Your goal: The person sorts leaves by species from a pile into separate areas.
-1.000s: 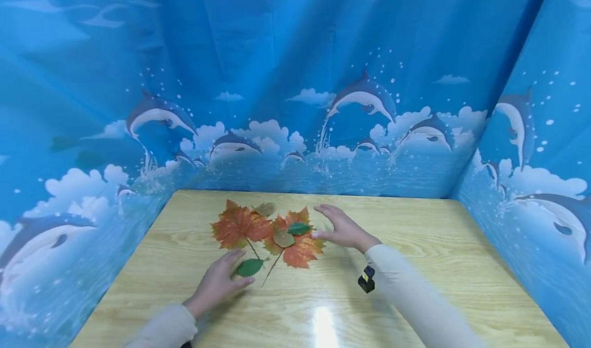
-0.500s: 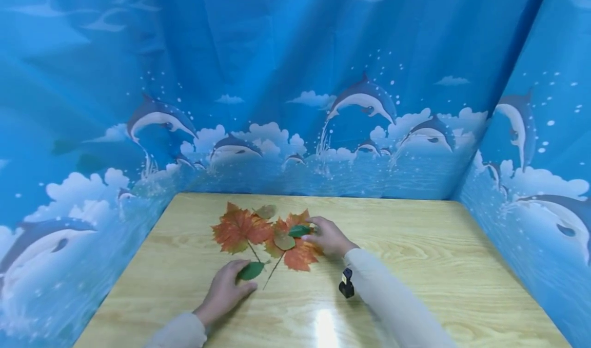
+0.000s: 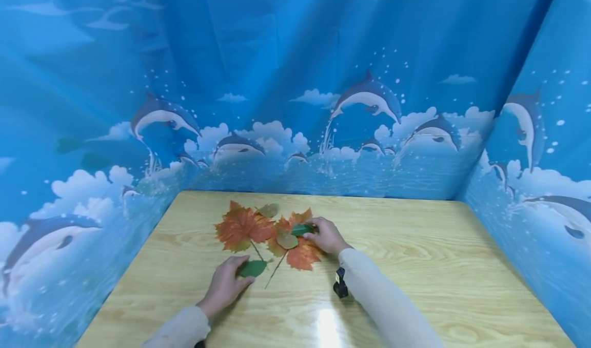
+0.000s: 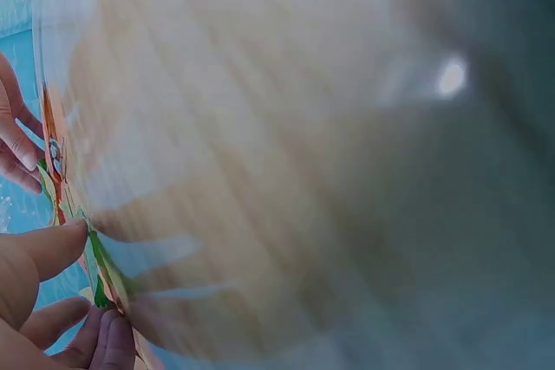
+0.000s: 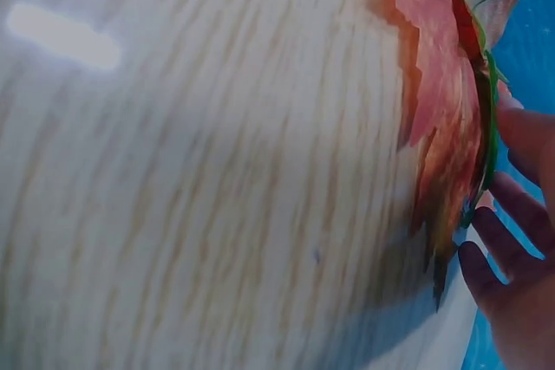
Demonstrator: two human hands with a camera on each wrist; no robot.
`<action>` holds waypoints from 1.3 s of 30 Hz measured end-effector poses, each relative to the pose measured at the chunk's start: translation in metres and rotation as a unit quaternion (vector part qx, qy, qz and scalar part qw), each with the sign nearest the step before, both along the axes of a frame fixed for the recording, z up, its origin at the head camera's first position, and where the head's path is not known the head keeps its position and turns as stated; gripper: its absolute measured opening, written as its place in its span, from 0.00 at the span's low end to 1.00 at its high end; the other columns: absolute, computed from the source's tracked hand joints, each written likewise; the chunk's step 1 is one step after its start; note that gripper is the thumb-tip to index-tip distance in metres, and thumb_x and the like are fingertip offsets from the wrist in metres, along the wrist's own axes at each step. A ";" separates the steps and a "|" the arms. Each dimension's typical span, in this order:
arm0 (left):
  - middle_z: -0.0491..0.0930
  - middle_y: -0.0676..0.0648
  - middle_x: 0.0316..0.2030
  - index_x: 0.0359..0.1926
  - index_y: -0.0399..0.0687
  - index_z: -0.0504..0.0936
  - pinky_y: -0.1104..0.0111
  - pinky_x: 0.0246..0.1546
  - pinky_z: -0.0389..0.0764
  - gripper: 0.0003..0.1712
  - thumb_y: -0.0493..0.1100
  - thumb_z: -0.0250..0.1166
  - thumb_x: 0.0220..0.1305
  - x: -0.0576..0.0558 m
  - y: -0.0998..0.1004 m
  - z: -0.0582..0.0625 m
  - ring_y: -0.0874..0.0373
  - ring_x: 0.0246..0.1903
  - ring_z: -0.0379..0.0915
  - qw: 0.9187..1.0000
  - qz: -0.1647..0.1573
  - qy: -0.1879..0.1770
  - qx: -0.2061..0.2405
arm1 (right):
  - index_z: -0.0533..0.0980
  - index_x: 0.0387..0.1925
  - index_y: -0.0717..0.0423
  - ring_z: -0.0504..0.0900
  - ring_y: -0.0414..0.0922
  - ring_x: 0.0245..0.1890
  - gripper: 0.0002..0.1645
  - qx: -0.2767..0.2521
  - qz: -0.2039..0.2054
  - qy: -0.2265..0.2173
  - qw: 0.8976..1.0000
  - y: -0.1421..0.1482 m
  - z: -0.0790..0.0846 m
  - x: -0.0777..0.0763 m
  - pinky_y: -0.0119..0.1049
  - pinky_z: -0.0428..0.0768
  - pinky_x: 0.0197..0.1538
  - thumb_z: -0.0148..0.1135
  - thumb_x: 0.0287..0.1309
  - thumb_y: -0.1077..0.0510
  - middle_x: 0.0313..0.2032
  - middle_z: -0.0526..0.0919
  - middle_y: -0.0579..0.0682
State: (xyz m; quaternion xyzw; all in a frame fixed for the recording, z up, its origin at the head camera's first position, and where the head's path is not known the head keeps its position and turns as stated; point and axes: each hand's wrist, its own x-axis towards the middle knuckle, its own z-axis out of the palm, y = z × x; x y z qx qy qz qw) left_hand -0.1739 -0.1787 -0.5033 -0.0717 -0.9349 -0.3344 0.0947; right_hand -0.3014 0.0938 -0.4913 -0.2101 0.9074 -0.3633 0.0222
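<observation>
Arguably, on the wooden table (image 3: 415, 266), the right-hand orange maple-like leaf (image 3: 302, 256) could be dragged askew if anything snags; the right hand (image 3: 327, 237) pinches the far green leaf (image 3: 301, 230) above it; the left hand (image 3: 224, 286) grips the near green leaf (image 3: 253, 269), long axis running roughly left to right, narrow end pointing right.

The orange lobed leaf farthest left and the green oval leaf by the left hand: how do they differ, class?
Size: the orange lobed leaf is larger than the green oval leaf. Outline: the orange leaf is jagged; the green leaf is a simple oval. Contact: the left hand pinches the green leaf; no hand touches the orange leaf. Both are leaves.
</observation>
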 end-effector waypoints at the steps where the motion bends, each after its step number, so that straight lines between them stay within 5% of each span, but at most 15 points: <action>1: 0.80 0.36 0.47 0.52 0.33 0.79 0.51 0.52 0.75 0.29 0.38 0.76 0.47 -0.001 0.000 0.000 0.41 0.48 0.76 1.000 0.001 -0.005 -0.003 | 0.77 0.54 0.60 0.76 0.55 0.53 0.21 0.001 -0.005 -0.002 1.000 -0.001 0.000 0.000 0.51 0.75 0.55 0.65 0.59 0.57 0.52 0.79 0.58; 12: 0.81 0.42 0.40 0.46 0.34 0.81 0.53 0.46 0.77 0.25 0.37 0.77 0.43 -0.007 -0.001 0.002 0.47 0.41 0.78 1.000 -0.003 -0.005 -0.009 | 0.77 0.53 0.60 0.78 0.53 0.50 0.20 0.008 -0.047 -0.011 0.999 -0.001 -0.008 -0.007 0.48 0.77 0.52 0.65 0.58 0.63 0.49 0.80 0.56; 24: 0.77 0.51 0.27 0.42 0.34 0.83 0.71 0.30 0.73 0.22 0.35 0.77 0.42 -0.013 -0.003 0.008 0.61 0.27 0.69 0.998 0.006 -0.062 0.034 | 0.81 0.39 0.57 0.80 0.45 0.35 0.07 -0.002 -0.045 0.008 0.999 0.002 -0.010 -0.009 0.42 0.79 0.38 0.63 0.58 0.65 0.35 0.83 0.50; 39: 0.81 0.50 0.30 0.40 0.36 0.84 0.69 0.31 0.76 0.21 0.35 0.78 0.41 -0.016 -0.005 0.009 0.61 0.29 0.73 0.996 0.018 -0.080 0.024 | 0.82 0.36 0.56 0.78 0.42 0.31 0.04 -0.015 -0.042 0.007 0.999 0.005 -0.011 -0.009 0.39 0.78 0.36 0.64 0.59 0.65 0.32 0.83 0.49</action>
